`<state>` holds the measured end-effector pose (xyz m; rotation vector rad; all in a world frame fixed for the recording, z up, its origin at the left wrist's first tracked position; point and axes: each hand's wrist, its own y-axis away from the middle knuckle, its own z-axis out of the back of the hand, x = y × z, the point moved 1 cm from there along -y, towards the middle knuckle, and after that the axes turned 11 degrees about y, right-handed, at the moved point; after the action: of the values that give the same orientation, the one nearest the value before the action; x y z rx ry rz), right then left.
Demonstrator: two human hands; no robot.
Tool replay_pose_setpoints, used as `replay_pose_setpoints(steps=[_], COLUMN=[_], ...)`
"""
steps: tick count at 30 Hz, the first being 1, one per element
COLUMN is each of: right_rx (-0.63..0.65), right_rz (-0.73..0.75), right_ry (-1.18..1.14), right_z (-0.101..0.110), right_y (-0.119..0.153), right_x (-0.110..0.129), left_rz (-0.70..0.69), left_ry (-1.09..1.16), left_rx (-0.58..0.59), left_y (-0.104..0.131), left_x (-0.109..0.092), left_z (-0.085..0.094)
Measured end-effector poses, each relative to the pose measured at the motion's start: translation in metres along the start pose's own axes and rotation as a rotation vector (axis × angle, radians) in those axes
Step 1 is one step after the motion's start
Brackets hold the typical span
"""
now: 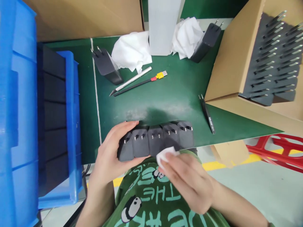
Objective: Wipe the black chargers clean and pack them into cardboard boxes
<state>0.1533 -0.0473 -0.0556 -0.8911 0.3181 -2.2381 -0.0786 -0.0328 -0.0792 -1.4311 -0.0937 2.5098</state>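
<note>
Several black power adapters (155,140) stand side by side in a row at the front edge of the green table, metal prongs showing. My left hand (113,151) is wrapped round the left end of that row, thumb below and fingers above. In my right hand (189,176) a small folded white cloth (167,154) is pinched between the fingertips, just at the lower edge of the row's right half. Whether the cloth touches an adapter I cannot tell.
Blue crates (72,126) holding dark blocks line the left side. An open cardboard box (234,56) of adapters stands at the right. Black tweezers (207,115), a craft knife (132,80), a USB cable (142,83), crumpled white cloths (132,50) and two loose adapters (106,66) lie farther back.
</note>
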Motion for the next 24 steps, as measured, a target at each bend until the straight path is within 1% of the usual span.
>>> replay_pose_setpoints(steps=[2,4,5,6,8,9,10,11,13,14,15,17,18,19,20,22,24], right_rx=[0.013,-0.013,-0.052,-0.101,-0.205,-0.236,-0.222,-0.168,-0.058,-0.059,-0.114,-0.257,-0.272,-0.242,-0.183,-0.072,-0.036], right_rz=[0.000,-0.085,-0.125,-0.156,-0.219,-0.247,-0.266,-0.268,-0.235,-0.227,-0.243,-0.332,-0.382,-0.423,-0.450,-0.463,-0.446], right_ry=[-0.011,0.119,0.209,0.299,0.410,0.449,0.476,0.483,0.442,0.428,0.436,0.494,0.524,0.545,0.554,0.553,0.567], right_z=[0.008,0.023,0.031,0.038,0.048,0.050,0.051,0.050,0.048,0.048,0.049,0.051,0.051,0.050,0.047,0.042,0.037], right_y=[0.001,0.005,0.008,0.010,0.011,0.010,0.008,0.005,0.000,-0.001,-0.001,0.004,0.008,0.012,0.015,0.018,0.019], right_x=[0.000,-0.007,-0.013,-0.020,-0.036,-0.044,-0.051,-0.057,-0.066,-0.070,-0.073,-0.079,-0.081,-0.084,-0.086,-0.089,-0.091], left_rz=[0.006,0.016,0.023,0.029,0.002,-0.039,-0.076,-0.116,-0.191,-0.222,-0.254,-0.320,-0.323,-0.321,-0.317,-0.311,-0.308], left_ry=[-0.013,-0.024,-0.035,-0.056,-0.093,-0.111,-0.132,-0.156,-0.229,-0.280,-0.325,-0.384,-0.391,-0.386,-0.371,-0.338,-0.317], left_rx=[-0.002,0.008,0.007,-0.013,-0.094,-0.137,-0.160,-0.155,-0.085,-0.043,-0.004,0.034,0.047,0.059,0.068,0.096,0.122], left_y=[0.000,0.001,0.002,0.002,0.003,0.003,0.002,0.000,-0.006,-0.010,-0.013,-0.020,-0.023,-0.024,-0.025,-0.024,-0.022], left_x=[0.001,0.003,0.003,0.002,-0.005,-0.012,-0.020,-0.029,-0.047,-0.055,-0.061,-0.070,-0.072,-0.073,-0.074,-0.074,-0.075], left_z=[0.000,0.001,0.001,0.002,0.003,0.003,0.002,0.001,-0.005,-0.008,-0.012,-0.019,-0.023,-0.026,-0.029,-0.034,-0.038])
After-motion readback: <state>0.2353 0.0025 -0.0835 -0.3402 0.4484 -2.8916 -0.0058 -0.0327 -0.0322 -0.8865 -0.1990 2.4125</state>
